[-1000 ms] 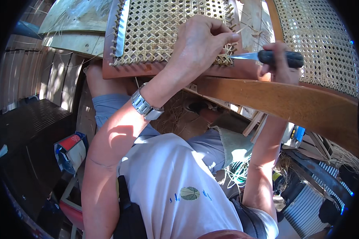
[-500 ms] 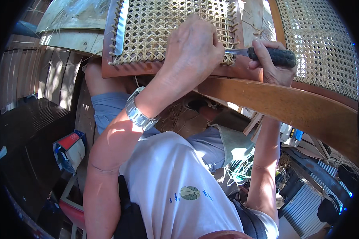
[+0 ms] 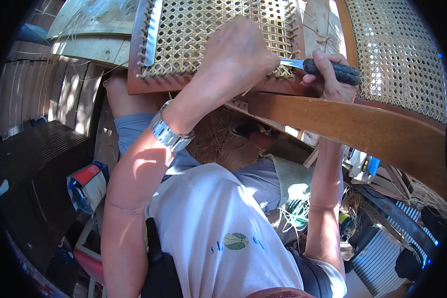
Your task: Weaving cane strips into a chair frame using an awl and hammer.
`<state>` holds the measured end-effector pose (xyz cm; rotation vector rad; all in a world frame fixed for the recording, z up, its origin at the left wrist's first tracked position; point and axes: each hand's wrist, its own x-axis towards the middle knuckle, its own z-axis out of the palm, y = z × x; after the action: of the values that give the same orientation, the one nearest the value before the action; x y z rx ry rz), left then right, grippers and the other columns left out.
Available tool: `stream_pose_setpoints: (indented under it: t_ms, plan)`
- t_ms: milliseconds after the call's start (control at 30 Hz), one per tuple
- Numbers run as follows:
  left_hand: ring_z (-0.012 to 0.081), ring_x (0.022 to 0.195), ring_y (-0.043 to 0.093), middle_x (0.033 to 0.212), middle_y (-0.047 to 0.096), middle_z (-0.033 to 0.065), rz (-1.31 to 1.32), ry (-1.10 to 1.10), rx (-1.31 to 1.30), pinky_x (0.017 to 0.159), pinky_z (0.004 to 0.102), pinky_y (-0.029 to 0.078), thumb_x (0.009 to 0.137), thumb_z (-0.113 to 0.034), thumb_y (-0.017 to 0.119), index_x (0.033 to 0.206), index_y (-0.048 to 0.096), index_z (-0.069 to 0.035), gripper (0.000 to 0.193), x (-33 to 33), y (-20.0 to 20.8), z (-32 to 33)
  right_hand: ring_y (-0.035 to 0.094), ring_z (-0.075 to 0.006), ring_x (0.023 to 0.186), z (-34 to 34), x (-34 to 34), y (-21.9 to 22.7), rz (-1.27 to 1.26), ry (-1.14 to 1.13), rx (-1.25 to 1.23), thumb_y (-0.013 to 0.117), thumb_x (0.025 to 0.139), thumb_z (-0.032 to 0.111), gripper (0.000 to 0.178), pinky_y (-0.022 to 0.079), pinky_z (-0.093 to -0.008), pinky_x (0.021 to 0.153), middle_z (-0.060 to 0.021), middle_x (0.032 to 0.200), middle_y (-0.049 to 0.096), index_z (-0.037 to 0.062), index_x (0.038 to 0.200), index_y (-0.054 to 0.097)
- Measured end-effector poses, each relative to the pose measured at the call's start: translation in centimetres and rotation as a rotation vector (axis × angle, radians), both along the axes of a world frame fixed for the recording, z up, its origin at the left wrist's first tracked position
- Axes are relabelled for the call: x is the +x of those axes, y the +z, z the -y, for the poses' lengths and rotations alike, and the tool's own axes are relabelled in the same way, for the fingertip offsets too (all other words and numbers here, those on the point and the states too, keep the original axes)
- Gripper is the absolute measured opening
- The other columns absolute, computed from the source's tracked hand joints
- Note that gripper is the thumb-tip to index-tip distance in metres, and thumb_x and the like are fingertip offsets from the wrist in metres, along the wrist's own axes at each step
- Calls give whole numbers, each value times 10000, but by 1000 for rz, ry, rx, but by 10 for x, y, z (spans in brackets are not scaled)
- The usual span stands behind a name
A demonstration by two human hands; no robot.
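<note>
A woven cane panel [image 3: 188, 37] with an open lattice is set in a reddish-brown wooden frame [image 3: 156, 85], with short pegs sticking up along its sides. My left hand [image 3: 236, 47] is closed over the panel's near right part, its fingertips hidden beneath it. A pale strand end shows just below that hand. In my right hand [image 3: 333, 74] is a black-handled tool with a tapering metal blade [image 3: 333, 71], perhaps a screwdriver. Its blade points left, and its tip disappears by my left fingers. A pale flat strip [image 3: 153, 37] lies along the panel's left side.
A second cane panel [image 3: 397, 59] stands at the right. A curved wooden rail [image 3: 352, 119] crosses beneath my right hand. Pale boards [image 3: 92, 49] lie at the upper left, near a dark cabinet [image 3: 35, 164]. Loose cane fibres [image 3: 216, 134] litter the floor.
My right hand and the tool have shifted slightly left and down. My left wrist has moved a little left, its hand still closed over the weave.
</note>
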<state>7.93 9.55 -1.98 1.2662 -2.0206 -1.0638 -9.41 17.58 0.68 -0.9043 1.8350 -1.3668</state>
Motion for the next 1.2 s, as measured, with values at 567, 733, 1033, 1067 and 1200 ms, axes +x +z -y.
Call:
stream_pose_setpoints:
  t_ms: [567,733,1033,1067,1200]
  plan:
    - [419,875,630,875,620,232,-120,-38,-212,764,523,507,792,-89,623,780,656,26,121,-1,-5,-18,594,-113,630,27,-58,26,-7,125,-299,642,1000,288,264,486,-254,641,-34,782,639,40,982,732]
    - [397,878,635,901,628,210,-114,-9,-271,786,495,501,804,-143,700,818,672,21,166,0,-17,-20,564,-165,781,28,-38,-6,-945,725,-130,761,896,208,198,456,-324,731,-41,831,583,91,1056,759]
    - [365,871,661,909,661,213,-73,58,-164,822,451,513,816,-172,743,814,726,34,207,-2,-12,-25,611,-220,821,43,-45,5,-1082,946,-207,774,868,185,216,490,-358,720,-81,930,587,38,983,665]
    - [360,849,674,887,679,216,-69,54,-133,812,438,522,813,-161,734,818,737,34,195,-1,-9,-25,614,-225,812,42,-45,14,-1105,917,-191,765,877,183,223,491,-356,714,-90,934,584,42,1011,656]
    - [346,795,699,838,708,222,-15,-29,26,786,405,540,801,-158,724,852,759,26,194,1,-1,-14,614,-223,798,40,-57,29,-1181,727,-105,737,905,187,184,484,-343,703,-89,909,598,36,986,671]
